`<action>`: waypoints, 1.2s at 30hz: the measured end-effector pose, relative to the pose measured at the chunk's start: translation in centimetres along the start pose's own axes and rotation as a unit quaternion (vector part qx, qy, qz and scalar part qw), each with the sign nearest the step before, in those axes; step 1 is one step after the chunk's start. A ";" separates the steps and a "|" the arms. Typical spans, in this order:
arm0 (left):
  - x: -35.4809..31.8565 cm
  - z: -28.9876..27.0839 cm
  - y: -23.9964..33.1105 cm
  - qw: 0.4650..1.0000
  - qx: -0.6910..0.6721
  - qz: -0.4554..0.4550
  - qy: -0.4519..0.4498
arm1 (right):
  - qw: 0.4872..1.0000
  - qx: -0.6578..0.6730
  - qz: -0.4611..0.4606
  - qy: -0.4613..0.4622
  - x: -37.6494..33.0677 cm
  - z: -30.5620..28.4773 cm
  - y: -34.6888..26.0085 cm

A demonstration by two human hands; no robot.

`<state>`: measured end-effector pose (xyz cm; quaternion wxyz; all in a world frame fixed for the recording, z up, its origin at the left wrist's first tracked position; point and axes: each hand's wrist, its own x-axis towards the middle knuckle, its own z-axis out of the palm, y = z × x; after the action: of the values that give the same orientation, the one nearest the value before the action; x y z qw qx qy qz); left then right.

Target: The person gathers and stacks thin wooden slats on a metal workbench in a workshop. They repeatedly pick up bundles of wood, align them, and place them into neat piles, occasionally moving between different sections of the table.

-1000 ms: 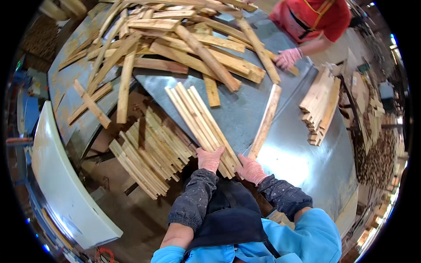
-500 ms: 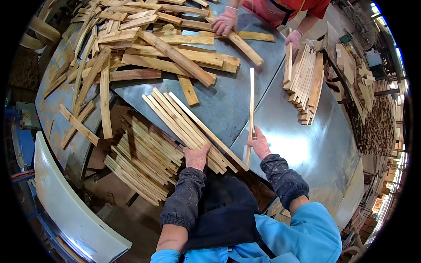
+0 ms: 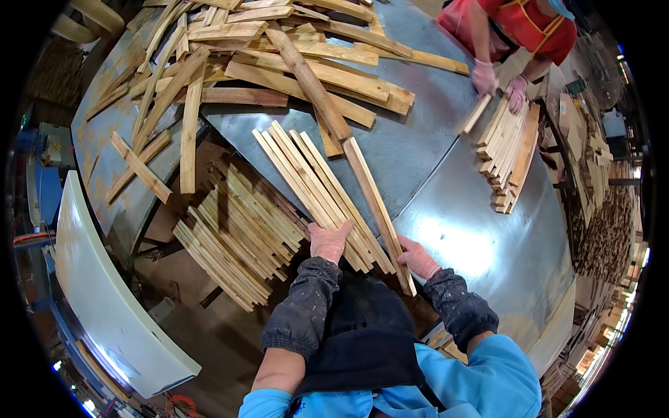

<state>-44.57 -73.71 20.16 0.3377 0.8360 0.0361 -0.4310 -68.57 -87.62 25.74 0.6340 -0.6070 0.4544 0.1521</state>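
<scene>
A row of thin wooden slats (image 3: 313, 188) lies side by side on the grey metal table (image 3: 446, 230) in front of me. My left hand (image 3: 329, 240), in a pink glove, rests on the near ends of these slats. My right hand (image 3: 417, 256), also gloved, grips the near end of one longer slat (image 3: 376, 205) that lies along the right side of the row.
A big loose heap of wooden boards (image 3: 279, 63) covers the far side of the table. A stack of slats (image 3: 237, 233) sits lower at the left. Across the table a person in red (image 3: 529, 28) handles another slat pile (image 3: 512, 150). A white curved panel (image 3: 97, 292) stands left.
The single long slat in my right hand has swung from upright on the table over to the left, against the row. The person opposite has moved their hands to the right pile.
</scene>
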 end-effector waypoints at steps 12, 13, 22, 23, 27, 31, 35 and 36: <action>0.6 0.4 -1.1 1.000 0.005 0.005 -0.007 | 0.993 -0.085 -0.061 0.059 1.8 0.3 -3.9; 0.9 0.6 -1.4 1.000 -0.001 0.015 -0.001 | 0.991 -0.080 -0.080 0.073 2.3 0.2 -3.4; -1.8 -1.1 1.8 1.000 0.020 -0.015 -0.004 | 0.981 -0.165 -0.080 0.061 7.1 2.0 -3.7; -1.9 -1.2 1.8 1.000 0.015 -0.019 -0.011 | 0.983 -0.156 -0.075 0.056 7.8 1.9 -3.9; -2.6 -2.0 2.2 0.999 -0.030 -0.015 -0.034 | 0.976 -0.202 -0.075 0.026 7.9 2.1 -7.6; -2.1 -1.6 0.8 0.999 -0.046 -0.006 -0.028 | 0.951 -0.280 -0.125 0.039 9.1 3.0 -7.2; -1.2 -0.5 -1.2 0.998 -0.055 0.016 -0.011 | 0.904 -0.395 -0.159 0.043 12.0 4.3 -6.1; -1.0 -0.4 -1.5 0.998 -0.058 0.017 -0.008 | 0.903 -0.415 -0.110 0.005 12.3 4.2 -7.9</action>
<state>-45.46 -72.12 20.28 0.3929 0.8121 0.0438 -0.4292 -54.40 -89.98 20.75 0.3347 -0.8620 0.2841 0.2534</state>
